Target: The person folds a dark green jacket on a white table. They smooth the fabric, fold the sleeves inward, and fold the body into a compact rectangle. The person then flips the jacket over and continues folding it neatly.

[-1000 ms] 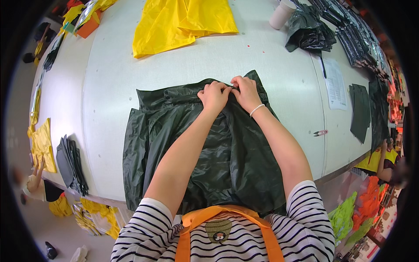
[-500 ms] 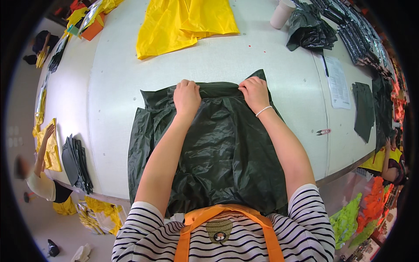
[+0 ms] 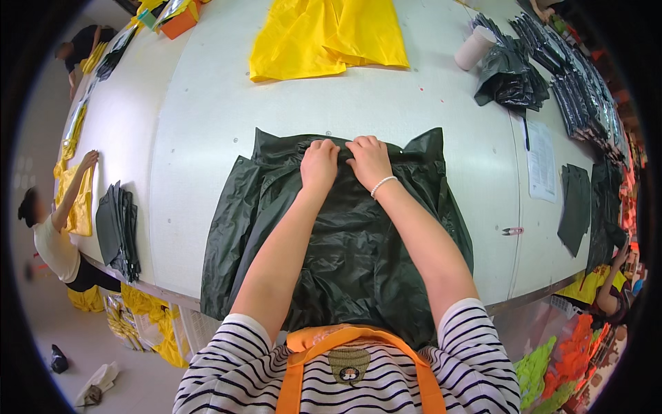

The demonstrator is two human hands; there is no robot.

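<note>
A dark green waterproof garment [image 3: 352, 255] lies on the pale table in front of me, its lower end against my body. Its upper edge is folded into a band, with pointed corners sticking up at both ends. My left hand [image 3: 320, 165] is closed on this band near its middle. Close beside it, my right hand [image 3: 368, 162], a beaded bracelet at its wrist, also pinches the band with curled fingers. The fingertips of both hands are partly hidden in the dark fabric.
Beyond the garment lies yellow fabric [image 3: 324, 38]. At the right are a pale cylinder [image 3: 475, 47], a bunched dark garment [image 3: 510, 76], a paper sheet [image 3: 541, 162] and small pink thread snips [image 3: 512, 231]. Folded dark pieces [image 3: 117, 231] lie left, near a co-worker [image 3: 58, 238].
My right hand has moved left along the upper edge from the right corner and now sits beside my left hand. The right corner stands freed. The view has shifted slightly.
</note>
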